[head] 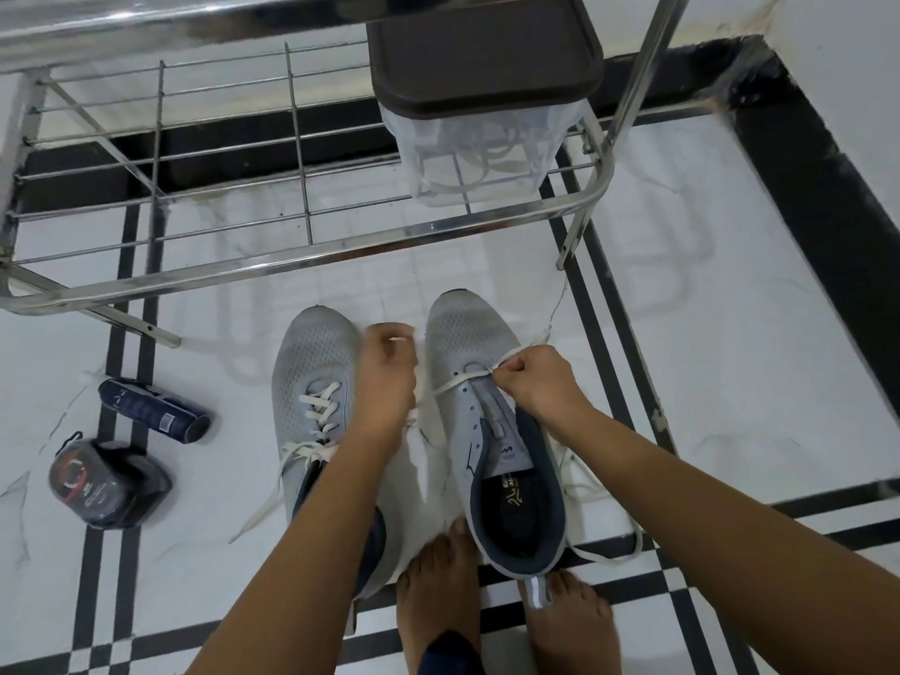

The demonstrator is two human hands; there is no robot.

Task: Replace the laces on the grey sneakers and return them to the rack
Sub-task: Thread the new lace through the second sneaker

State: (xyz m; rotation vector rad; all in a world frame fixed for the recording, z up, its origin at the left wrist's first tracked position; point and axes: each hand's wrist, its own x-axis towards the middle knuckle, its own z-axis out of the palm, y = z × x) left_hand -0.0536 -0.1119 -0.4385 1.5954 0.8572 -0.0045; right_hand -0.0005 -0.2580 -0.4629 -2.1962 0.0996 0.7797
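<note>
— Holding what, on the right?
— Pinching the lace [460,381] with the right hand [528,382], right at the lowest eyelets of the right sneaker [479,328].
— And on the left?
— Clenched round the same lace's other end with the left hand [389,377], just off that shoe's inner side. Blurred there, but showing a white tip above the knuckles.
— Pulled tight between?
— Looks taut, yes. Only threaded through the bottom pair so far, by the look of it.
— Where, exactly?
— Standing on the tiled floor [730,333], side by side with the left sneaker [311,353], already laced in white. Both just in front of the rack [341,244], not yet back on it.
— Tricky to handle?
— Probably not. Soft, flat, limp and light, so likely to twist or slip back through a hole. Best taken near the stiff tip for threading, then pulled evenly from both ends. As for the shoes: probably light enough to lift by the heel collar, one per hand.
</note>
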